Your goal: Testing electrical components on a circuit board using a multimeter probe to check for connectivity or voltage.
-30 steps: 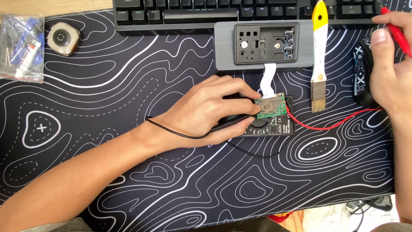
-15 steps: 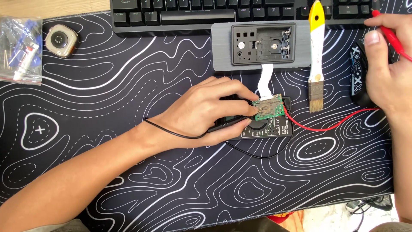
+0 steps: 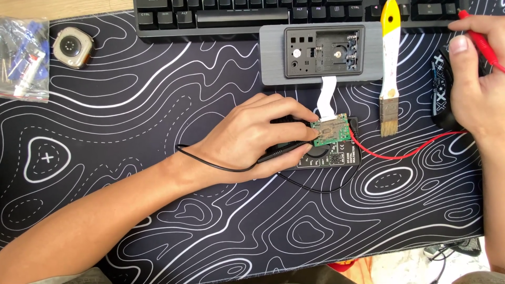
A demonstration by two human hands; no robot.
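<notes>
The person's left hand [image 3: 252, 137] lay across the middle of the black desk mat with white contour lines [image 3: 131, 131], its fingers curled down over a black probe [image 3: 284, 151] and pressing its tip against a small green circuit board [image 3: 330, 130]. That grip was closed on the probe, with the fingertips resting right at the board's left edge. The board sat on top of a black multimeter [image 3: 331, 156], which lay flat on the mat just under the hand. A thin black lead [image 3: 210, 164] looped from the probe around the wrist and back under the meter.

A white ribbon cable [image 3: 327, 97] ran from the board up to a grey device housing [image 3: 321, 55] lying open-side up, its dark inner frame showing. That housing sat just below a black keyboard [image 3: 236, 16] along the far edge of the tabletop.

The right hand [image 3: 473, 89] was held well apart at the right edge, fingers closed around a red probe [image 3: 481, 39] that slanted upward out of the grip. A red lead [image 3: 410, 152] trailed from the meter toward that hand. Under the hand lay a dark mouse [image 3: 441, 89], partly hidden.

Between the housing and the right hand lay a small brush with a yellow and white handle [image 3: 390, 68], bristles pointing toward the person. At the far left sat a watch body without a strap [image 3: 71, 47] and, beside it, a clear plastic bag of small parts [image 3: 23, 58].
</notes>
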